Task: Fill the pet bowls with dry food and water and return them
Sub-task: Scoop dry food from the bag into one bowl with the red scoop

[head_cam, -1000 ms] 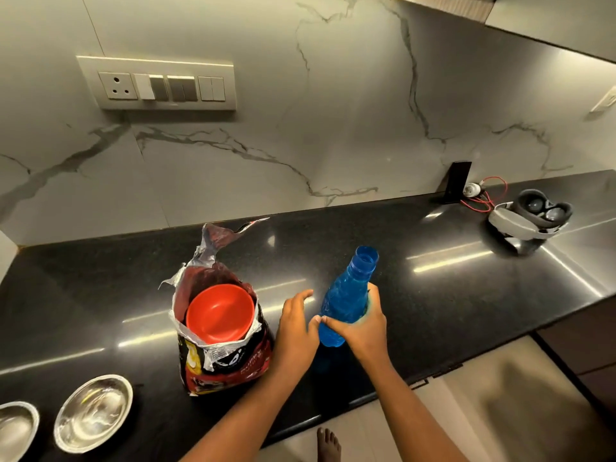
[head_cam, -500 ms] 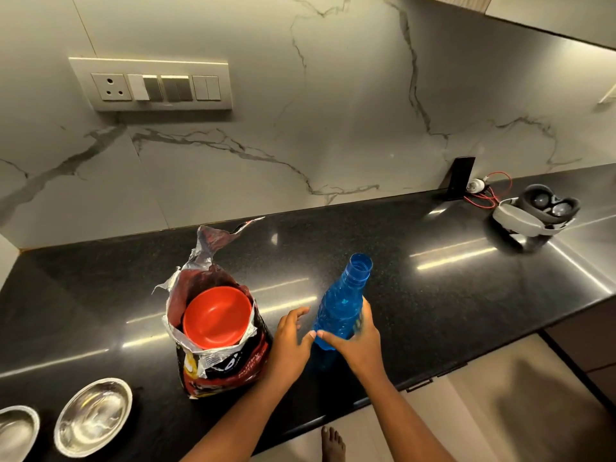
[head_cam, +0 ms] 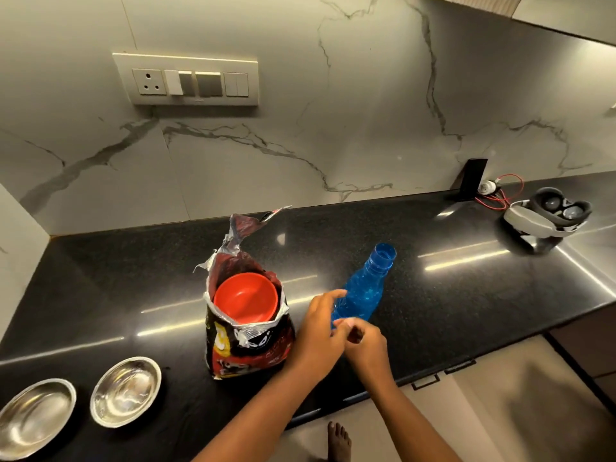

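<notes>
The black polished stone tabletop [head_cam: 433, 295] carried everything for the task. The torn red and black foil bag of dry food [head_cam: 248, 341] stood near the front edge with a round red plastic bowl [head_cam: 245, 300] sitting in its open mouth. Just right of it stood the blue transparent plastic bottle [head_cam: 365, 288], uncapped. The 2 round steel pet bowls [head_cam: 126, 391] lay well apart at the far left, and both looked empty.

The step in hand seemed to be the water. The left hand [head_cam: 318, 331] was open, its fingertips touching the lower part of the bottle, and the right hand [head_cam: 366, 345] was beside it, fingers loosely curled on nothing. Next, 1 hand would need a firm hold on the bottle to carry it to a bowl.

Compared with 0.5 s before, the right hand had let go of the bottle and drawn back.
</notes>
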Motion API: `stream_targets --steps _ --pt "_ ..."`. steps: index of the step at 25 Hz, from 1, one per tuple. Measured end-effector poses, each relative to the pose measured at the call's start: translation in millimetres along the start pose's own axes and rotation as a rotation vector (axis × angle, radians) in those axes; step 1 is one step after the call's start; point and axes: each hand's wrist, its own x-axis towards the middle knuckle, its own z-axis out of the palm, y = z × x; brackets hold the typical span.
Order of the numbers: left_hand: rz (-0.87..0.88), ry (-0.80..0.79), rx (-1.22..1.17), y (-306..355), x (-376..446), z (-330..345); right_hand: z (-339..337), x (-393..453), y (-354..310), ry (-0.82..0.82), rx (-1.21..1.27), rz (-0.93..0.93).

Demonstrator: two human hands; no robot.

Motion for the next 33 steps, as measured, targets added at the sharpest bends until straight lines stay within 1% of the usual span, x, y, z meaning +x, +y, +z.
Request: stream_targets --steps 3,6,7,9,12,14,16,19,20,21,23,25,27,30,33 --pt "0.127 0.003 0.005 44 -11 -19 -7 -11 -48 -0.009 -0.035 -0.152" --pt "0.238 0.063 -0.017 85 -20 -43 -10 -21 -83 0.019 -0.065 -0.303" --pt "0.262 0.089 -0.015 96 -22 -53 -11 -23 -95 -0.001 -0.071 -0.353" --pt "0.286 0.151 0.0 112 -24 -78 -11 -22 -123 -0.058 0.009 -0.383" --pt "0.238 0.266 0.07 113 -24 -120 -9 -15 -165 -0.043 -0.009 -0.527" --pt "0.168 0.343 0.07 104 -21 -146 -2 -7 -181 -0.117 -0.045 -0.576" --pt "0.097 0.442 0.089 89 -23 -172 14 1 -197 -0.242 -0.235 -0.66" --pt "0.008 0.592 0.22 65 -26 -201 41 10 -215 -0.368 -0.597 -0.748" --pt "-0.032 0.6 0.271 58 -28 -206 50 15 -217 -0.419 -0.708 -0.755" --pt "-0.088 0.566 0.317 52 -30 -208 57 21 -217 -0.477 -0.808 -0.749" --pt "-0.215 0.439 0.364 44 -36 -206 68 33 -212 -0.561 -0.943 -0.731" --pt "-0.308 0.366 0.381 37 -38 -202 76 43 -207 -0.572 -1.055 -0.742" --pt "-0.357 0.346 0.378 34 -38 -200 81 48 -202 -0.569 -1.151 -0.766" --pt "-0.393 0.281 0.303 37 -38 -196 84 48 -201 -0.549 -1.193 -0.806" --pt "-0.413 0.261 0.239 37 -38 -195 80 49 -204 -0.491 -1.119 -0.83"
